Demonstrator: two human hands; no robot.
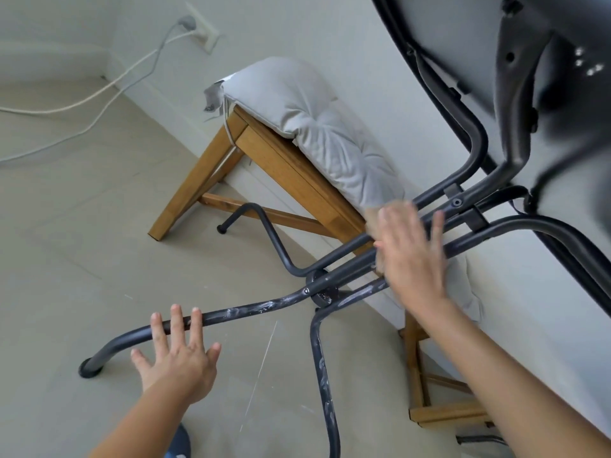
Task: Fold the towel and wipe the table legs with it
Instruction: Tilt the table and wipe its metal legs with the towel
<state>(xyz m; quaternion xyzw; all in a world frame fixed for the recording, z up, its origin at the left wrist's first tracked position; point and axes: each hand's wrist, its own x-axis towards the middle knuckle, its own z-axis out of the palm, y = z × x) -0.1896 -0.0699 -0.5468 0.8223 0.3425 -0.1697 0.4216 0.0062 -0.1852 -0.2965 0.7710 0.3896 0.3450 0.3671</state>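
Note:
The table's dark metal tube legs (251, 308) cross in the middle of the view, streaked with white smears. Its top (446, 44) shows from below at the upper right. My left hand (178, 358) rests on the lower-left leg with straight fingers laid over the tube. My right hand (413, 259) is motion-blurred, its fingers straight, pressing a beige towel (372, 226) against the upper tubes near where they cross. Only a strip of the towel shows along the hand's left edge; the hand hides the rest.
A wooden bench (281, 166) with a grey cushion (317, 117) stands against the white wall behind the legs. A wall socket (203, 31) with white cables is at the far left. Pale floor tiles (82, 226) spread to the left. A blue object (180, 441) lies at the bottom edge.

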